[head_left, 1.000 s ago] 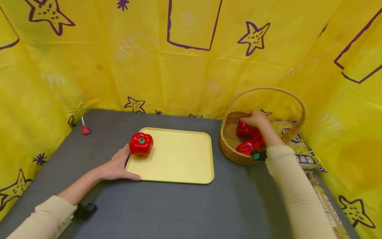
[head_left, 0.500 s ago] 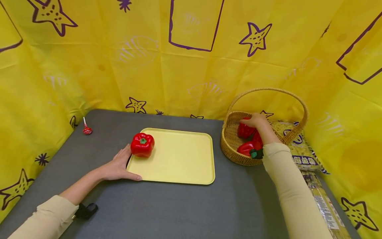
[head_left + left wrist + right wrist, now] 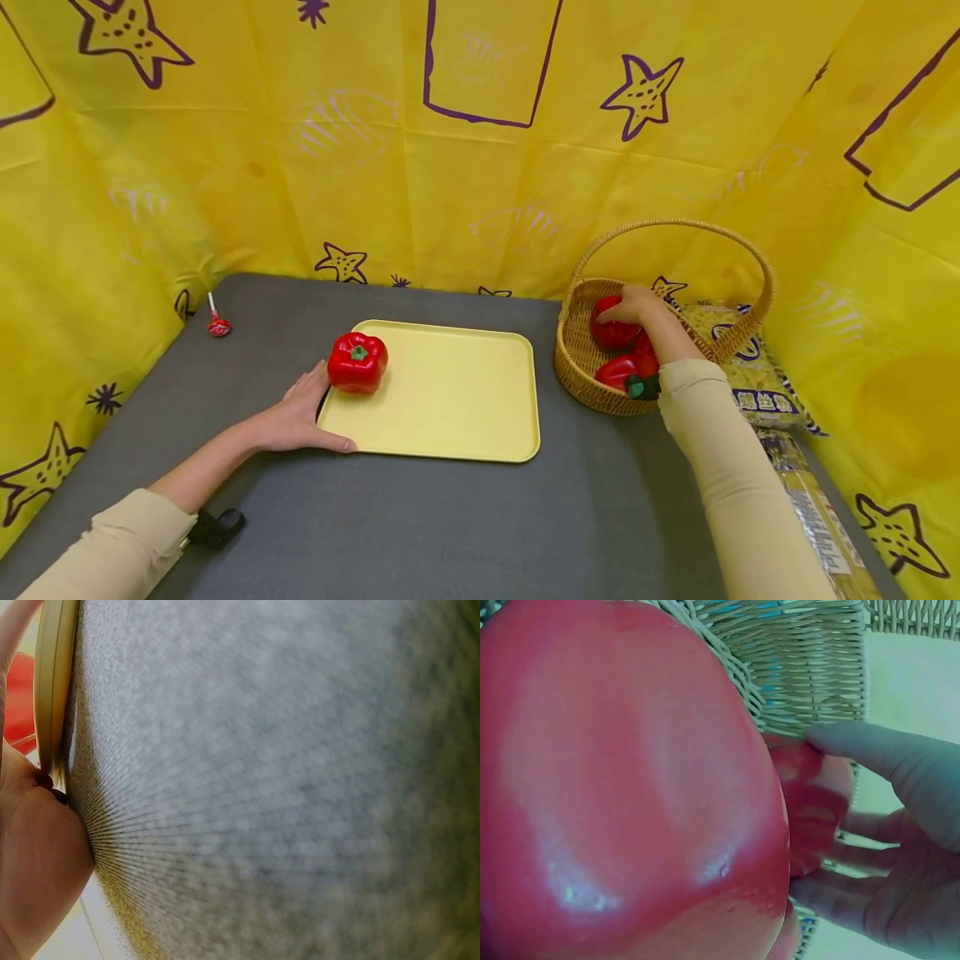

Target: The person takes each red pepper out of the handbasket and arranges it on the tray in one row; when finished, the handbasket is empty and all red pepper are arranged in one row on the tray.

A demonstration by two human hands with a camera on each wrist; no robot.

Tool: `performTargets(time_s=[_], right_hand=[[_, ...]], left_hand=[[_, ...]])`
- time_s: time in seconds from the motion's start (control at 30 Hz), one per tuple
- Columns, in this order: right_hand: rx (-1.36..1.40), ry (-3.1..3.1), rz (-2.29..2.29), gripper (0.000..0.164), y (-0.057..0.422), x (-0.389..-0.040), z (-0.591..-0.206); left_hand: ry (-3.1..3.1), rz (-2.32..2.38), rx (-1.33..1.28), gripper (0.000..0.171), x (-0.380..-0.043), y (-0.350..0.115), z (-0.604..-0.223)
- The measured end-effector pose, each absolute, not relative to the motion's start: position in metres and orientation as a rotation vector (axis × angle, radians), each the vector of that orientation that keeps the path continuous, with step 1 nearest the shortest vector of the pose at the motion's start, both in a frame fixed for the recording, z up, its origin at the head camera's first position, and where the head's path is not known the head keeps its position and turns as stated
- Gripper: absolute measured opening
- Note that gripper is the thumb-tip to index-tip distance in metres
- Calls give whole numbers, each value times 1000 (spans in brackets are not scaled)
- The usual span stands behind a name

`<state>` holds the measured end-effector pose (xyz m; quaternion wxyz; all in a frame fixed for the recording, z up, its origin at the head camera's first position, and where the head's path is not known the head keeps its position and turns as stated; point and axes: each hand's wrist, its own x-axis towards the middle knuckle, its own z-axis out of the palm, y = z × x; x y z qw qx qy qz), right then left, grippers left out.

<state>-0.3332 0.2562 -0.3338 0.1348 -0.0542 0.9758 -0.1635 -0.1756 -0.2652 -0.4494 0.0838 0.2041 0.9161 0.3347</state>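
Slightly to the left within the basket (image 3: 577, 337), the red pepper (image 3: 611, 333) under the right hand (image 3: 637, 306) has shifted since half a second ago, and that hand has edged left with it. I see its thumb and fingers set on opposite sides of this pepper, gripping it inside the basket, on the right of the scene. Other peppers (image 3: 617, 372) lie beside it on the near side. To the left, the left hand (image 3: 291, 421) is spread wide, with its thumb along the near edge of the yellow tray (image 3: 450, 396) and its fingers at the left edge. One whole pepper (image 3: 357, 363) rests at the tray's left end. I also make out a lollipop (image 3: 218, 326) at the far left of the surface (image 3: 450, 525) and a printed bag (image 3: 757, 396) right of the basket.
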Motion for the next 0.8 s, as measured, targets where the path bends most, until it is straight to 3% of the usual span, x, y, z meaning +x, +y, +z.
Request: performTargets(time_s=[0.5, 0.8], right_hand=[[-99, 2752, -334, 76, 255, -332, -333], [-117, 2755, -339, 70, 256, -332, -332]], left_hand=[[2724, 1002, 596, 119, -174, -265, -447], [2725, 993, 590, 119, -174, -265, -447]])
